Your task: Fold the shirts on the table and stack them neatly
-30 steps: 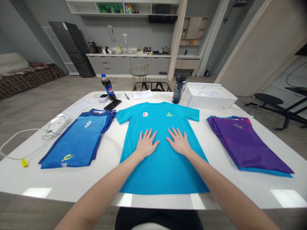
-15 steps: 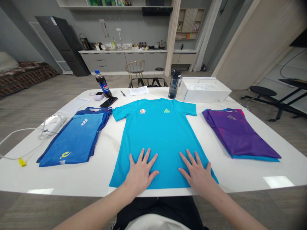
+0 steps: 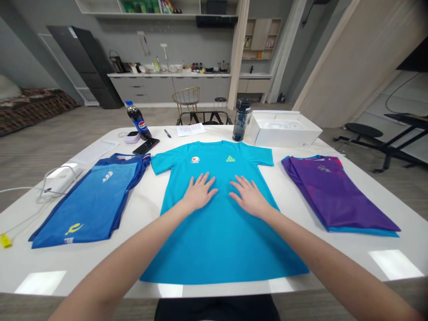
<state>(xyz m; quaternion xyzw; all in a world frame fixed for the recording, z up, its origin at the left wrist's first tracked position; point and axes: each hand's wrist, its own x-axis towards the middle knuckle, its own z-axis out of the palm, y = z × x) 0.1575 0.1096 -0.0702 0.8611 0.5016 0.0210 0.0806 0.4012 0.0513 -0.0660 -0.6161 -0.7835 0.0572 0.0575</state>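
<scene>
A turquoise T-shirt (image 3: 217, 240) lies spread flat, front up, on the white table (image 3: 347, 254), its collar away from me. My left hand (image 3: 199, 192) rests on the left side of its chest, fingers spread. On the right side of the chest lies my right hand (image 3: 249, 196), likewise open with the fingers apart. Neither hand grips the cloth. To the left is a folded blue shirt (image 3: 90, 196) on a darker blue one. A folded purple shirt (image 3: 341, 191) sits on the right, with turquoise cloth showing beneath it.
Toward the far edge stand a cola bottle (image 3: 138, 121), a dark water bottle (image 3: 241, 120) and a white box (image 3: 284, 129). A phone (image 3: 146, 146), a pen (image 3: 167, 133) and a printed sheet (image 3: 191, 129) lie there too. A power strip (image 3: 60, 180) with cables is at left.
Both hands have moved away from me, from near the shirt's hem up to its chest, staying open. The view has shifted slightly, and the shirts lie as before.
</scene>
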